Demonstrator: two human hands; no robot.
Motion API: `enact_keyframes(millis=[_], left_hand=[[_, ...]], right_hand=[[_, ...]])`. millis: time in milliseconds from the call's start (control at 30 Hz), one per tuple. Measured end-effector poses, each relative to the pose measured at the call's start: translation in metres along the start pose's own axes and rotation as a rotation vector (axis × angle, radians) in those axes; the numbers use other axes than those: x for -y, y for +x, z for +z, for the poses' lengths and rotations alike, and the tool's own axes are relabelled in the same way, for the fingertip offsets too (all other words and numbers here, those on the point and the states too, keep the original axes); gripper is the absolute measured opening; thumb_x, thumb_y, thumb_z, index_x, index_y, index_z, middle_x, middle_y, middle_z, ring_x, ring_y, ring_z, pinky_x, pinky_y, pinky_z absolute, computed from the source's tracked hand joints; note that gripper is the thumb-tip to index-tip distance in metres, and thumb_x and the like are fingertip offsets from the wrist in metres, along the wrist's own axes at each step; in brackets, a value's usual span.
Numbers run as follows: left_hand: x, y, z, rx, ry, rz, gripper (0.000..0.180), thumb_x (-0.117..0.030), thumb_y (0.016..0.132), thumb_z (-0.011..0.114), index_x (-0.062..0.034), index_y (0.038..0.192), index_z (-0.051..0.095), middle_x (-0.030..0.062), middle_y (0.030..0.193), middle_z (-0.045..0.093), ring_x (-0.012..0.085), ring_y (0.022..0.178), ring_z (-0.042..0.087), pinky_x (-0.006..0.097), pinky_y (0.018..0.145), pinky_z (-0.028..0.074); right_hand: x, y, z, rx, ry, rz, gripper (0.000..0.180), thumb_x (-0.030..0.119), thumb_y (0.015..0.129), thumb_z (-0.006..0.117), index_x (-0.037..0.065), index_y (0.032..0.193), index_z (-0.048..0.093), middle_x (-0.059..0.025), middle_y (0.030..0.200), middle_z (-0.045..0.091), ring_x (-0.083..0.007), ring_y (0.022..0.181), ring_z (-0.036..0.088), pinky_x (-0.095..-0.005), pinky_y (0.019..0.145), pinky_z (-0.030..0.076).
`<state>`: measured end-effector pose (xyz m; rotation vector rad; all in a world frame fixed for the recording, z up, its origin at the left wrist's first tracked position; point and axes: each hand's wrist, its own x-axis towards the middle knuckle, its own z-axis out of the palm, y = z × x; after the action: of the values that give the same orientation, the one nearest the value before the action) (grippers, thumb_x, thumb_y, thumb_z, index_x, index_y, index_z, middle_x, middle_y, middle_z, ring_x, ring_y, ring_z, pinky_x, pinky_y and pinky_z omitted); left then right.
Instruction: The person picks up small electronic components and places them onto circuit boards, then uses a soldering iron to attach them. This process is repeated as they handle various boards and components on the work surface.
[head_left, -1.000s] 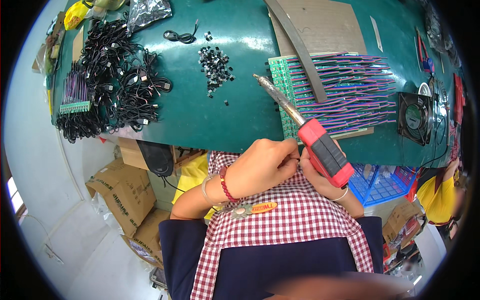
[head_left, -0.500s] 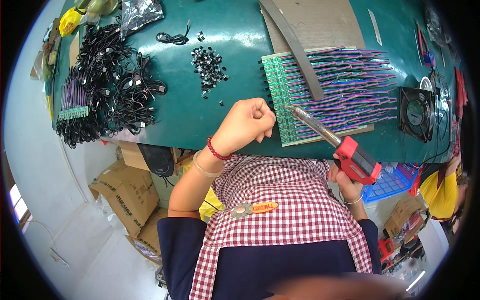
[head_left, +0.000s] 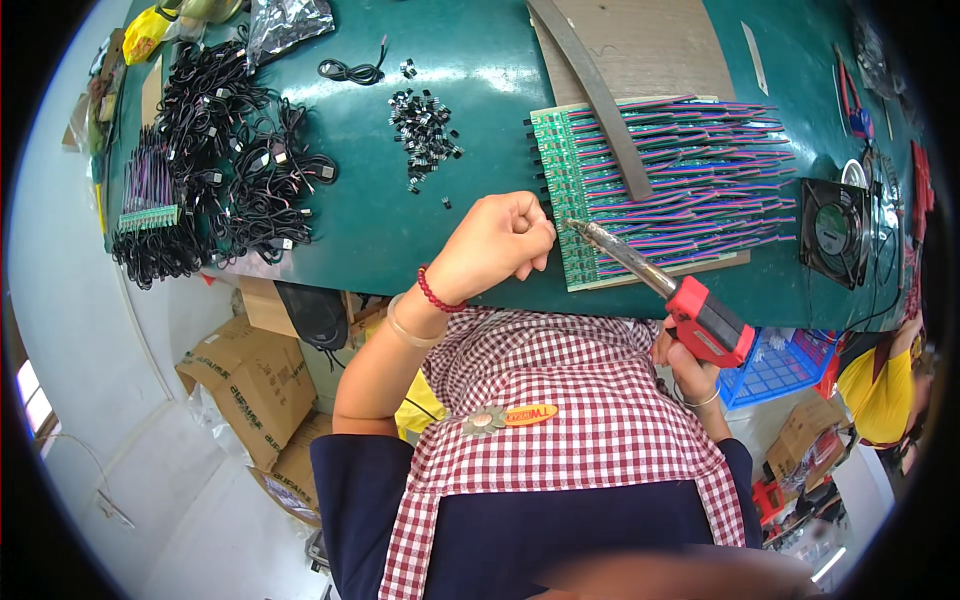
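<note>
My right hand [head_left: 692, 376] is wrapped round the handle of a red and black soldering iron [head_left: 705, 322]. The iron's metal tip points to the far left and reaches the green circuit board panel [head_left: 580, 262] near its left edge. Rows of thin coloured wires [head_left: 690, 190] run to the right from that panel. Just beside the panel's left edge, my left hand [head_left: 505, 238] is closed in a pinch; whatever lies between its fingers is hidden. Small black connectors stick out along the same edge. A loose pile of such black connectors [head_left: 425, 130] lies farther left on the table.
A curved grey metal bar [head_left: 597, 95] rests across the wires and a brown board [head_left: 670, 50]. Tangled black cables [head_left: 265, 185] cover the left of the green table [head_left: 350, 240]. A black fan [head_left: 836, 232] stands at the right, with red-handled pliers [head_left: 850, 100] beyond.
The soldering iron has shifted slightly left, its tip now closer to the panel's left edge. My left hand keeps its pinch in nearly the same place. The whole view has moved a little.
</note>
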<state>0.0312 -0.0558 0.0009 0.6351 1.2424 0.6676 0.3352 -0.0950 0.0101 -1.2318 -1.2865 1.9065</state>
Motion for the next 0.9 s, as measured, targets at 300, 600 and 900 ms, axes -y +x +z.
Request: enact_keyframes(millis=[300, 600, 900], left_hand=[[0.0012, 0.0001, -0.0014, 0.008, -0.026, 0.009, 0.013, -0.009, 0.084, 0.053, -0.0013, 0.074, 0.051, 0.0048, 0.060, 0.058, 0.0058, 0.046, 0.050, 0.019, 0.042, 0.038], [0.0022, -0.0006, 0.0016, -0.013, -0.019, 0.013, 0.010, -0.008, 0.084, 0.053, -0.0030, 0.076, 0.049, 0.0042, 0.061, 0.057, 0.0041, 0.046, 0.046, 0.017, 0.041, 0.034], [0.0026, -0.0004, 0.0014, -0.016, 0.003, 0.023, 0.012, -0.009, 0.085, 0.053, -0.0033, 0.075, 0.048, 0.0036, 0.061, 0.057, 0.0042, 0.046, 0.046, 0.017, 0.041, 0.035]], right_hand=[[0.0005, 0.0012, 0.0008, -0.011, 0.046, 0.036, 0.034, 0.021, 0.079, 0.061, -0.002, 0.100, 0.049, -0.0071, 0.064, 0.050, -0.0153, 0.056, 0.049, -0.0284, 0.054, 0.042], [0.0072, 0.0034, 0.0034, -0.003, -0.030, 0.081, 0.028, 0.026, 0.078, 0.061, 0.001, 0.074, 0.050, -0.0068, 0.063, 0.048, -0.0154, 0.056, 0.049, -0.0265, 0.054, 0.040], [0.0000, -0.0056, -0.0040, 0.063, -0.037, 0.029, 0.011, 0.009, 0.079, 0.060, -0.002, 0.081, 0.056, -0.0056, 0.068, 0.055, -0.0142, 0.062, 0.052, -0.0280, 0.059, 0.043]])
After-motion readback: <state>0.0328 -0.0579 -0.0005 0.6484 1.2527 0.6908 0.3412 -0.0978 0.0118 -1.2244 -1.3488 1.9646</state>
